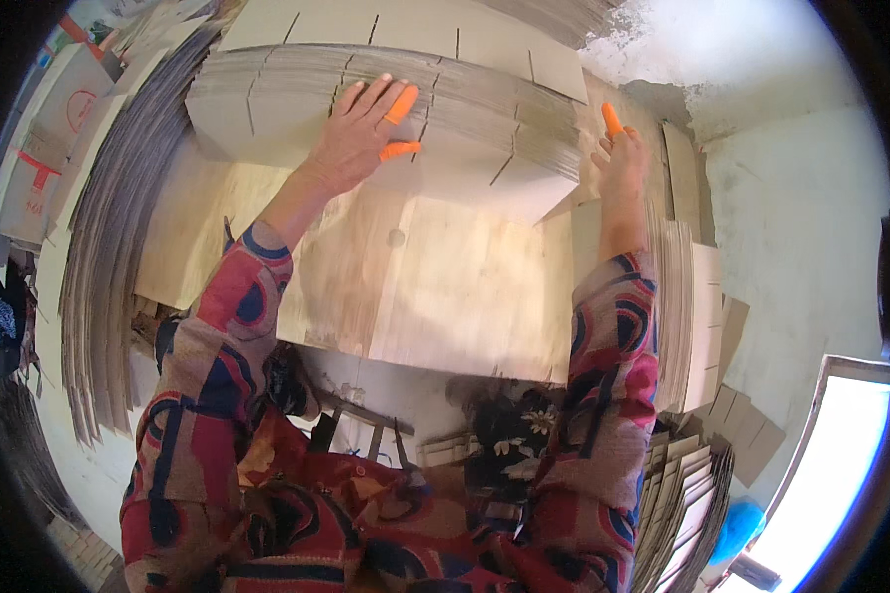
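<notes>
Our left hand [364, 133] lay spread over the near, layered side of a long stack of slotted, grey-brown cardboard sheets [475, 138], its fingers extended, apparently touching but clenched around nothing. A broad, pale plywood board [435, 287] showed on the near side of the stack. The stack's long axis ran left to right across our reach, slanting a little toward us at its right end. Our right hand [623, 163] was just beyond that end, its fingers partly curled (we could not tell whether they grasped anything). So our left hand was the nearer one: the stack lay directly beneath it, stretching to both sides, while from our right hand it lay leftward.
</notes>
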Available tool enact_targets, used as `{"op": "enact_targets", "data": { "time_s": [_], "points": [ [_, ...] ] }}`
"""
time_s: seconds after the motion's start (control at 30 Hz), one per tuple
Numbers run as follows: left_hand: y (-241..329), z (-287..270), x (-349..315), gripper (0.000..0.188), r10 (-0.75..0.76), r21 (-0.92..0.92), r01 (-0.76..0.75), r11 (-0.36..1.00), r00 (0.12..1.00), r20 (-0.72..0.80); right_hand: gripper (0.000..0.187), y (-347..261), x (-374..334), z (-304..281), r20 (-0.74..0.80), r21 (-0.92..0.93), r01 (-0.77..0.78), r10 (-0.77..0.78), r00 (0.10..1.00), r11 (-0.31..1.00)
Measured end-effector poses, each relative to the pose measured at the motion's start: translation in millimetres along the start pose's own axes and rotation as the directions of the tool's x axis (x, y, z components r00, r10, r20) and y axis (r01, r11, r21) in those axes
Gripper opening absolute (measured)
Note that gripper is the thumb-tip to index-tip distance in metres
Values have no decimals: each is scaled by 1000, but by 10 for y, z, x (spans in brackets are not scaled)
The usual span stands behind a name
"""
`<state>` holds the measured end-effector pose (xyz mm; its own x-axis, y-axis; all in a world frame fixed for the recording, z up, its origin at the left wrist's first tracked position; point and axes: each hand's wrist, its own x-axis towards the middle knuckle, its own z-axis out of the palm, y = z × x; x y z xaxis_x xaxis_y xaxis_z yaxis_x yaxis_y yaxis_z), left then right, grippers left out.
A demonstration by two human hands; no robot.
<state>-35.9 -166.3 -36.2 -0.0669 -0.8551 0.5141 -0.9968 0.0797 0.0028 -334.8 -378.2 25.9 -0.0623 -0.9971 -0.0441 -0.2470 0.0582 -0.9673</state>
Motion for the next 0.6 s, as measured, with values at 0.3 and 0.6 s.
{"op": "enact_targets", "data": {
  "time_s": [0.3, 0.6],
  "points": [
    [-6, 61, -12, 66, -13, -78, 9, 997, 999, -51, 40, -154, 526, 561, 126, 222, -163, 138, 982, 961],
    [-35, 80, -20, 66, -12, -47, 9, 999, 997, -73, 37, -311, 548, 606, -97, 27, -144, 146, 985, 989]
  ]
}}
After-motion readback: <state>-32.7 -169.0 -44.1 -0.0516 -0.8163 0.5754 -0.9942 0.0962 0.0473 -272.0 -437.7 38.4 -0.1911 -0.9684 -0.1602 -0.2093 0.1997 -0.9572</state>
